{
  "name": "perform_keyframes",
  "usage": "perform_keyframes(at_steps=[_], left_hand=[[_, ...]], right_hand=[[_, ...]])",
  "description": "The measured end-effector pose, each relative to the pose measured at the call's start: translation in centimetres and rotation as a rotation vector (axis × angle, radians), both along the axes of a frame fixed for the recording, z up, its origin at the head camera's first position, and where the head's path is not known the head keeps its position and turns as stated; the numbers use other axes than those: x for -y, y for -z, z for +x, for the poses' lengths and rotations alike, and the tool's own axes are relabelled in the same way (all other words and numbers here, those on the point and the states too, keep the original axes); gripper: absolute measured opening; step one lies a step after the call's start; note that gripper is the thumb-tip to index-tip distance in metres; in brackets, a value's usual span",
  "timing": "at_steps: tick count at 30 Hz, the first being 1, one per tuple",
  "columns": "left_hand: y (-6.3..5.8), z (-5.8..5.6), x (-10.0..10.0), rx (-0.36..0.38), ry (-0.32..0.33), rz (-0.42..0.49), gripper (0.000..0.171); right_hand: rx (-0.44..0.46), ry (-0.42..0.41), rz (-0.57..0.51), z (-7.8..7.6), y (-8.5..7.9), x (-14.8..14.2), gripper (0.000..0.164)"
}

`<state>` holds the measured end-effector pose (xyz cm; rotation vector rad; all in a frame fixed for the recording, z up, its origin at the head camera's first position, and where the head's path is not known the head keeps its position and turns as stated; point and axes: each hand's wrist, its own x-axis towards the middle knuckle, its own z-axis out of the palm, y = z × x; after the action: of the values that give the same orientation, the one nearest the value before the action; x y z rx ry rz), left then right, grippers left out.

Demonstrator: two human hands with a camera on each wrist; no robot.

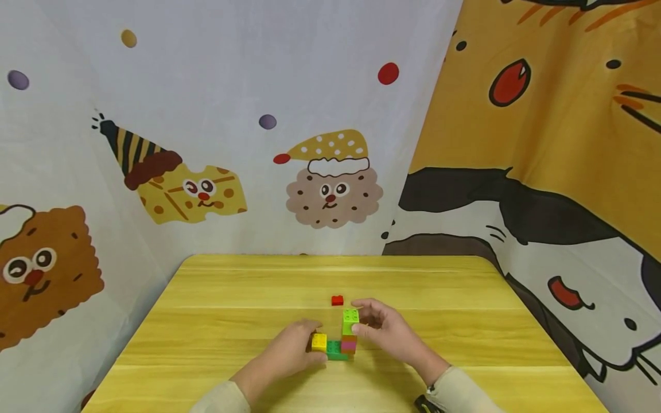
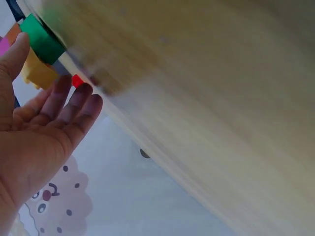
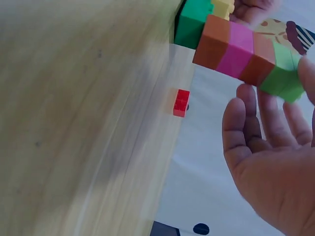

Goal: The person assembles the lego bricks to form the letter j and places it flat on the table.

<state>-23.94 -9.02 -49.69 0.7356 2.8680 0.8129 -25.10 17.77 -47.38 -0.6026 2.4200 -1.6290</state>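
Note:
A small toy-brick build stands on the table. Its green brick (image 1: 333,347) is low in the middle, with a yellow brick (image 1: 319,342) at the left end. On the right rises a tower of orange bricks (image 3: 212,42), a pink brick (image 3: 236,50) and light green bricks (image 1: 350,322) on top. My left hand (image 1: 292,348) holds the yellow end between thumb and fingers, its other fingers loosely spread. With thumb in front and fingers behind, my right hand (image 1: 384,332) holds the light green top; its lower fingers stay apart from the tower.
A loose red brick (image 1: 337,300) lies on the wooden table (image 1: 232,298) beyond the build. Behind the table's far edge hangs a cloth (image 1: 206,86) printed with cartoon figures. Something dark (image 1: 427,404) shows by the right sleeve.

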Motion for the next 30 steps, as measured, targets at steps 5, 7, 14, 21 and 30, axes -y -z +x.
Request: perform_keyframes(at_steps=[5, 7, 14, 21, 30], left_hand=[[-0.1, -0.1, -0.2, -0.019, -0.017, 0.006, 0.088], [0.0, -0.2, -0.4, -0.039, -0.003, -0.005, 0.089], [0.4, -0.8, -1.3, -0.098, 0.030, -0.055, 0.059], [0.6, -0.9, -1.9, -0.124, 0.039, -0.088, 0.055], [0.4, -0.8, -2.3, -0.124, 0.060, -0.112, 0.057]], right_hand=[[-0.041, 0.096, 0.022, -1.5, 0.9, 0.3, 0.048], [-0.037, 0.125, 0.024, -2.2, 1.3, 0.3, 0.046], [0.084, 0.116, 0.064, -4.8, 3.4, -0.4, 0.041], [0.053, 0.095, 0.223, -5.9, 3.7, 0.2, 0.043], [-0.002, 0.112, 0.394, -6.6, 3.2, 0.8, 0.040]])
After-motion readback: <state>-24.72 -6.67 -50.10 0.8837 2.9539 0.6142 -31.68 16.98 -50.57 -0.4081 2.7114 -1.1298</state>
